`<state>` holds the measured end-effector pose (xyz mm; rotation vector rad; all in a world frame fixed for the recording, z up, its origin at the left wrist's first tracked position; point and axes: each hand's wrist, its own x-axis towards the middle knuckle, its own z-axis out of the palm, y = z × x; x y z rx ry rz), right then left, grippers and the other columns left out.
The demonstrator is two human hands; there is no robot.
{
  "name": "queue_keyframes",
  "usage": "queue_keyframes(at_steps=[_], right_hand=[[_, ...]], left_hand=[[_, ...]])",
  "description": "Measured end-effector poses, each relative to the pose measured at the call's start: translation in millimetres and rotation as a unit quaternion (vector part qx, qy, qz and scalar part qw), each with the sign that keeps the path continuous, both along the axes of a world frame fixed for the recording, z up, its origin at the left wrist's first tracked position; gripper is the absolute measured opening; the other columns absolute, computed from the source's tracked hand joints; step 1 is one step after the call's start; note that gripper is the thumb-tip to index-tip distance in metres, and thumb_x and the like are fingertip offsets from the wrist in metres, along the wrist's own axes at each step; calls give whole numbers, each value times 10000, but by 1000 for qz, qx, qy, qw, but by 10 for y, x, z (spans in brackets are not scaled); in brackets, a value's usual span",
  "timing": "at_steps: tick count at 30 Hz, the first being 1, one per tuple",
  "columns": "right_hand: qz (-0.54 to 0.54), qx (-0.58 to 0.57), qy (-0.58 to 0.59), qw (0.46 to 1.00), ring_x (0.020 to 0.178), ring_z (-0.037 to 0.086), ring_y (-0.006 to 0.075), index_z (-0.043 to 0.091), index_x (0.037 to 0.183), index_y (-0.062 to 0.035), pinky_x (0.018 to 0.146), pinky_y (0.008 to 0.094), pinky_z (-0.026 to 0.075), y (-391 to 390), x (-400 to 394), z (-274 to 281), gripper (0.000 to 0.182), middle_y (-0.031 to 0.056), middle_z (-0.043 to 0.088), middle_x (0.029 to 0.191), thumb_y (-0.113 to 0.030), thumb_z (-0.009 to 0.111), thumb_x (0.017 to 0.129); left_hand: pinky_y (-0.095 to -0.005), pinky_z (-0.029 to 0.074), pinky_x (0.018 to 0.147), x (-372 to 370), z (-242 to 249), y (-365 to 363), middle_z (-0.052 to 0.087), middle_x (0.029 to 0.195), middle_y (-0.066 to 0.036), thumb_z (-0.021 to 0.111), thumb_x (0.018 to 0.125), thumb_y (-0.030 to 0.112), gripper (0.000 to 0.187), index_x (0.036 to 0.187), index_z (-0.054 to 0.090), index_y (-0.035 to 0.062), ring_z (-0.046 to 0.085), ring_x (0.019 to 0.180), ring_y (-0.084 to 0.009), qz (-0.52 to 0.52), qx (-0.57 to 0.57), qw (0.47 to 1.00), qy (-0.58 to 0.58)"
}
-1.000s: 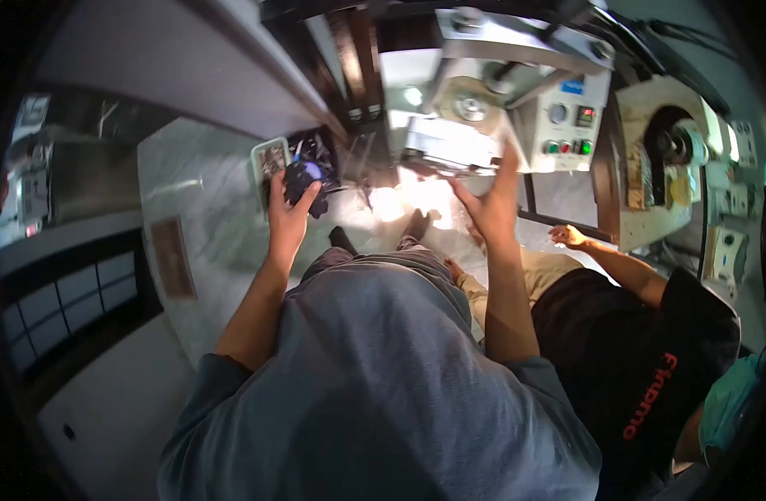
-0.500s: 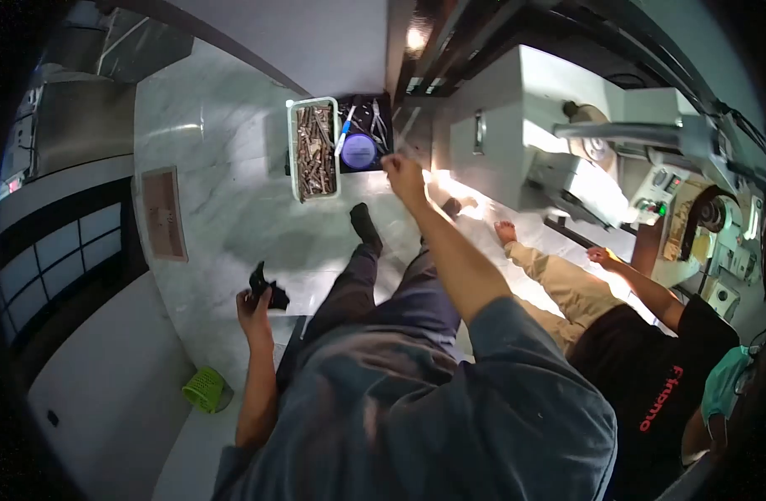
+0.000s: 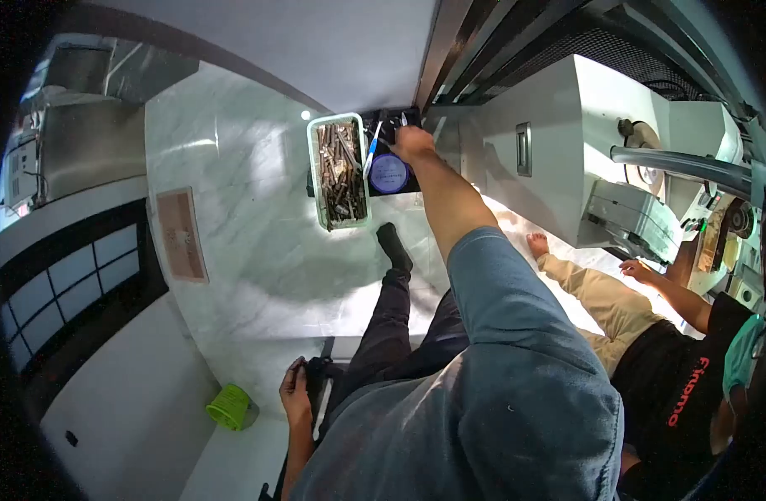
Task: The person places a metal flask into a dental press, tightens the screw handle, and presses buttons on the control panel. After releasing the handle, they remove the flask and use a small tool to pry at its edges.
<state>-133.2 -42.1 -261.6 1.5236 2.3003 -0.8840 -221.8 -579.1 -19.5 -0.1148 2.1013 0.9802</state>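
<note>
At the black tray (image 3: pixel 316 190) on the floor, my right hand (image 3: pixel 414 144) reaches down over the tools, fingers drawn together. What it grips, if anything, is hidden. Just beside it are a round purple-lidded tub (image 3: pixel 389 173) and a blue-and-white slim tool (image 3: pixel 372 149). Left of these, a pale green-white bin (image 3: pixel 369 209) holds many brownish metal-looking pieces (image 3: pixel 339 171). Low by my left thigh, my left hand (image 3: pixel 296 392) has its fingers closed on a small black limp-looking piece (image 3: pixel 319 366), partly lost against the dark background.
To the right stands a white machine cabinet (image 3: pixel 550 159) with a metal tube. A co-worker in a black shirt (image 3: pixel 662 376) sits beyond it, one hand (image 3: pixel 637 270) forward. A green basket (image 3: pixel 228 407) and a wooden floor panel (image 3: pixel 182 235) lie left.
My right hand has moved forward and down onto the black tray. My left hand has drawn back toward my thigh with the black piece. The view has shifted.
</note>
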Motion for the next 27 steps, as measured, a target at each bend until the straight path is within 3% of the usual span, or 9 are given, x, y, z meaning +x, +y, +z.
queue_keyframes(at_steps=[4,9,12,15,18,21,23,25,27], right_hand=[[19,-27,-65,997,1058,661,312,711,1046,-57,909,434,530,63,-147,-36,402,173,688,1103,-311,745,736],[-21,-48,-11,999,1036,667,320,718,1043,-66,912,431,526,30,-104,-65,428,170,692,1094,-378,734,751],[-3,-12,-18,1000,1041,666,317,700,1093,-71,905,454,530,-10,-55,30,524,171,675,1142,-493,675,783],[-92,-45,-6,995,1030,669,334,718,1055,-77,911,459,523,-101,88,211,386,182,683,1121,-352,630,799],[-95,-43,-33,994,1055,651,352,710,1057,-68,907,454,515,-388,317,476,357,207,674,1111,-310,562,840],[-247,-108,44,962,1042,639,406,672,1088,-28,894,470,510,-872,764,1285,410,244,656,1126,-353,519,890],[-215,-69,171,959,944,666,369,622,1126,16,832,440,538,-1275,1016,976,518,227,679,1023,-444,552,897],[-266,-220,268,899,908,643,273,540,1177,44,763,382,571,-1671,1355,2291,640,174,650,980,-532,581,901],[-288,-340,358,821,1027,612,266,497,1213,56,780,345,560,-2031,1599,2632,764,206,616,1107,-612,610,858]], left_hand=[[-205,432,649,-92,44,185,516,815,35,751,762,-65,395,1097,572,43,510,723,-72,-8,34,999,-13],[-230,325,488,-116,-18,105,549,640,31,767,797,19,188,816,585,62,429,515,-51,-77,-48,995,-39],[-236,311,491,-76,13,119,538,628,45,747,853,102,210,712,594,75,435,535,-43,-80,-76,989,-96],[-237,317,509,-163,40,219,522,630,62,747,856,115,197,722,607,78,437,553,-40,-129,-54,976,-165],[-244,362,548,-194,44,578,532,633,25,760,833,101,172,767,614,40,467,581,-63,-230,0,972,-57],[-258,407,575,-225,68,1081,586,746,-22,775,808,100,174,841,626,16,513,619,-108,-332,135,933,29],[-277,454,648,-148,181,1544,603,848,-67,770,803,106,193,881,630,-1,560,717,-147,-421,267,858,121],[-292,470,737,42,660,2025,602,913,-98,750,817,110,205,917,627,-19,579,829,-178,-485,222,843,63],[-297,466,780,251,860,2341,605,910,-98,733,837,126,200,911,623,-24,581,838,-188,-529,278,800,55]])
